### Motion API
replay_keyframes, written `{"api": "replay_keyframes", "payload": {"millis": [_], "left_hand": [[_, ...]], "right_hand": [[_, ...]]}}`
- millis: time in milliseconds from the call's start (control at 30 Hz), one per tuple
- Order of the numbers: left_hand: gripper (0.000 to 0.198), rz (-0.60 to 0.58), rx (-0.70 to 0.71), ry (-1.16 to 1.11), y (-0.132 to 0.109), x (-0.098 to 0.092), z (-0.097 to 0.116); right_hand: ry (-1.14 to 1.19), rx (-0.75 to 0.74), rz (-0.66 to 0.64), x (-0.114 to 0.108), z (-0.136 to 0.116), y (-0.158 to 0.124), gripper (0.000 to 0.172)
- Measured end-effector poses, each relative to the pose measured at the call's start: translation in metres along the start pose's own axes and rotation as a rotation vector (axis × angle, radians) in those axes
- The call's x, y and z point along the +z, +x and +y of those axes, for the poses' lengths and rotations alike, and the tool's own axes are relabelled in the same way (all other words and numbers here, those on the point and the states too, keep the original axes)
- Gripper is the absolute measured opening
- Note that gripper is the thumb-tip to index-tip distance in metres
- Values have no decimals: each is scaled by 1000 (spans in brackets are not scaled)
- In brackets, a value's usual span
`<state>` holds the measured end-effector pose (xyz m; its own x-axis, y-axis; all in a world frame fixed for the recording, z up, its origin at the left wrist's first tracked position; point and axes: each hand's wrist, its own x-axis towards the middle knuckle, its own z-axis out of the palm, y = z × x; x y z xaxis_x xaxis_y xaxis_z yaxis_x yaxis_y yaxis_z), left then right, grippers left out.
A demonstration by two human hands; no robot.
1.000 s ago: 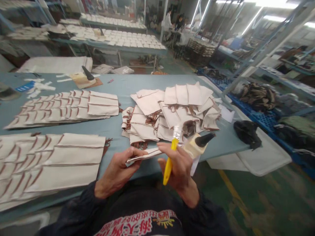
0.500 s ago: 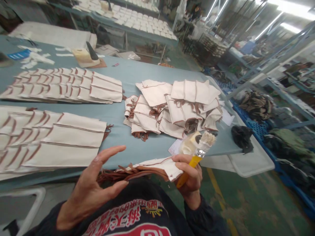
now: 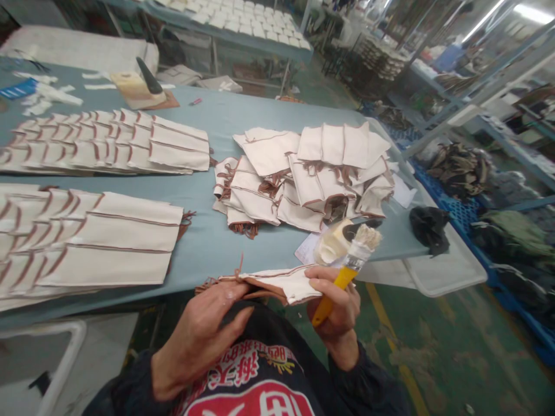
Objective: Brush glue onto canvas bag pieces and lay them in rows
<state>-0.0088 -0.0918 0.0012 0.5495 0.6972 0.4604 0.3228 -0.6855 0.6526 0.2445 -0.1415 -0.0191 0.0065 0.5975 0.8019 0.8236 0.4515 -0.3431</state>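
Observation:
My right hand [image 3: 340, 309] is closed around a yellow-handled paintbrush [image 3: 342, 277], its whitened bristles tilted up and to the right. The same hand pinches the right end of a white fabric piece [image 3: 295, 286] with brown edging and brown strips, held at the table's near edge. At the left end of this piece, my left hand [image 3: 206, 326] touches the brown strips with its fingers, while its thumb stands apart. The far fingertips are partly hidden by the strips. Just behind the brush, a cream-coloured container [image 3: 329, 247] sits on some paper.
Overlapping rows of white pieces [image 3: 117, 242] lie on the blue-grey table [image 3: 208, 254] at left. A loose heap of similar pieces [image 3: 269, 153] covers the right side. A black bag [image 3: 429, 228] lies at the right corner, and a cream block [image 3: 136, 89] with a dark handle stands farther back.
My left hand has moved right and up, from apart to touching the brown strips of the fabric piece. My right hand keeps the paintbrush and the piece. The view has shifted slightly.

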Motion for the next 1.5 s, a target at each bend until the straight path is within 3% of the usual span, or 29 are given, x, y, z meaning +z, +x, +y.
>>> {"api": "replay_keyframes", "payload": {"millis": [167, 267, 400, 500, 633, 767, 833, 900, 967, 1067, 1133, 1200, 1300, 1500], "left_hand": [[22, -223, -191, -249, 5, 12, 10], [25, -305, -264, -242, 8, 18, 8], [30, -329, -115, -146, 22, 14, 4], [25, -456, -9, -92, 36, 4, 4], [27, -639, -82, -4, 43, -2, -2], [29, -579, -263, 290, 42, 1, -12], [29, -613, -273, 348, 43, 3, -14], [30, -671, -187, 276, 44, 4, -14], [30, -684, -84, 123, 45, 5, -15], [28, -694, -68, -102, 45, 7, -22], [26, -742, -66, -193, 45, 11, -26], [24, -724, -67, -222, 46, 15, -29], [26, -606, -137, -182, 50, 18, -27], [31, -750, -47, -182, 55, 14, -20]], "right_hand": [[120, -2, -167, 2, -17, -11, 18], [131, 46, -201, 8, -26, -19, 21], [149, 188, -143, 11, -34, -33, 19], [170, 268, -100, 9, -36, -44, 14], [169, 318, -41, 10, -35, -52, 15], [262, 427, -52, 23, -36, -57, 13], [302, 512, -75, 31, -36, -59, 12], [307, 591, -61, 35, -34, -60, 10], [282, 666, 33, 35, -28, -61, 7], [217, 721, 142, 32, -15, -60, 2], [212, 745, 106, 33, -10, -61, 5], [246, 798, 53, 39, -9, -64, 10], [315, 873, -1, 49, -14, -67, 13], [303, 831, 65, 50, -9, -48, 15]]}}
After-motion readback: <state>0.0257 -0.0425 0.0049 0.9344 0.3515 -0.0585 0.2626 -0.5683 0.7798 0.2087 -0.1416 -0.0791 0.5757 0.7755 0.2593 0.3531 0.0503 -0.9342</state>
